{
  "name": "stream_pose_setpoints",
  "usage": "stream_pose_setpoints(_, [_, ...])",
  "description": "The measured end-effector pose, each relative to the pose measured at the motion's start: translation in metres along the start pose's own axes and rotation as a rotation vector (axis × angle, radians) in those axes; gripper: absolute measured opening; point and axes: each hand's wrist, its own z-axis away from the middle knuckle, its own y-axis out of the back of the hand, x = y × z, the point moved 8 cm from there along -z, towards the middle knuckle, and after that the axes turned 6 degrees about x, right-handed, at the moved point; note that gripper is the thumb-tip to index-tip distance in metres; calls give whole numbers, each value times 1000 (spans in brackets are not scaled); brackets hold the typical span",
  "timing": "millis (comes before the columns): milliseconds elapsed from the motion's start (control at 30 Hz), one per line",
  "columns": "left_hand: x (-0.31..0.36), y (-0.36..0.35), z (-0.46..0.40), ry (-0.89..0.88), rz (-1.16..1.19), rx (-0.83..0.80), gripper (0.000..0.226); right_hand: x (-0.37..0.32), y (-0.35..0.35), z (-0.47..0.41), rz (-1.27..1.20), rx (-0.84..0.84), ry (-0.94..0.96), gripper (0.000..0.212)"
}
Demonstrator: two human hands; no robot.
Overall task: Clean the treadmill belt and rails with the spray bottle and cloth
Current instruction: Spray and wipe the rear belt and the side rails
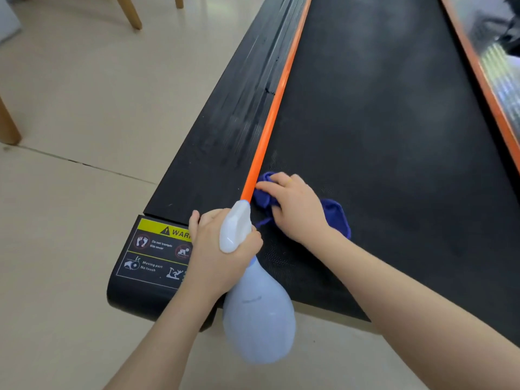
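Left hand (pixel 218 243) grips bottle (pixel 257 313) (neck).

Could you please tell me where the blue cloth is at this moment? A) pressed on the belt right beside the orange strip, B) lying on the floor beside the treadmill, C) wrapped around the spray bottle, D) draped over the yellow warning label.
A: the right hand presses the blue cloth onto the black belt, against the orange strip.

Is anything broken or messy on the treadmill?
Nothing looks broken. The left side rail has pale, streaky smears, maybe wet spray or dust. The blue cloth is bunched up under the right hand beside the orange strip. The left hand holds the spray bottle.
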Motion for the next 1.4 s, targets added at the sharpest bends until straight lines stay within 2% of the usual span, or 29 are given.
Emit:
stream_pose_setpoints(67, [0, 0, -1, -3, 14, -6, 49, 7, 2, -2, 5, -28, 32, 45])
stream_pose_setpoints(200, [-1, 4, 0, 42, 121, -10, 58, 46, 1, -47, 178, 8, -316, 48])
stream_pose_setpoints(233, [-3, 5, -1, 54, 146, -3, 60, 43, 0, -50, 173, 16, -346, 47])
stream_pose_setpoints(333, [3, 4, 5, 64, 230, -45, 58, 12, -7, -16, 22, -48, -245, 43])
stream_pose_setpoints(433, [13, 8, 9, 115, 246, -14, 5, -26, 8, 48, -57, -2, -14, 45])
stream_pose_setpoints(467, [14, 7, 8, 117, 253, -16, 5, -30, 9, 58, -34, -10, 50, 47])
stream_pose_setpoints(500, [11, 6, 7, 87, 243, -23, 16, -26, 9, 59, 7, -14, 110, 48])
stream_pose_setpoints(533, [9, 5, 5, 43, 201, -21, 38, -20, 11, 51, 52, 0, 141, 47])
stream_pose_setpoints(567, [7, 5, 3, 26, 149, -30, 56, -11, 13, 38, 95, 27, 121, 43])
stream_pose_setpoints(600, [1, 4, 0, 36, 113, -40, 64, 5, 16, 22, 123, 49, 32, 40])
stream_pose_setpoints(667, [-4, 2, 1, 34, 90, -43, 65, 43, 17, -3, 152, 74, -255, 41])
stream_pose_setpoints(700, [-4, 1, 1, 28, 91, -36, 64, 50, 15, -3, 125, 54, -342, 42])
stream_pose_setpoints(733, [-4, 1, 0, 25, 88, -24, 62, 44, 13, 3, 96, 52, -345, 42])
stream_pose_setpoints(800, [1, 3, 0, -2, 59, 10, 60, 13, 15, 29, 4, 75, -181, 41])
stream_pose_setpoints(867, [4, 1, 0, -13, 21, -3, 61, -15, 12, 65, -84, -17, 24, 44])
stream_pose_setpoints(933, [2, -1, 1, 7, -16, -12, 63, -11, 12, 68, -98, -88, 113, 47])
stream_pose_setpoints(967, [2, 0, 1, 10, -6, -5, 65, 2, 16, 55, -82, -54, 79, 48])
stream_pose_setpoints(1033, [2, 1, 2, 5, 43, -11, 63, 44, 25, 24, 5, 82, -167, 43])
stream_pose_setpoints(1100, [7, 3, 6, -4, 97, -24, 39, 70, 24, 10, 77, 109, -407, 40])
stream_pose_setpoints(1133, [10, 2, 7, 11, 134, -55, 25, 67, 23, 12, 115, 103, -418, 39])
stream_pose_setpoints(1167, [11, 3, 8, 5, 141, -69, 25, 55, 21, 18, 116, 81, -375, 38])
stream_pose_setpoints(1267, [10, 2, 4, -22, 55, -50, 60, 9, 21, 55, -15, -9, -109, 40])
stream_pose_setpoints(1333, [5, 0, 2, 0, 26, -61, 61, -4, 20, 72, -96, -70, 38, 44])
stream_pose_setpoints(1400, [5, 0, 3, -26, 50, -32, 62, 10, 17, 65, -112, -87, 90, 45])
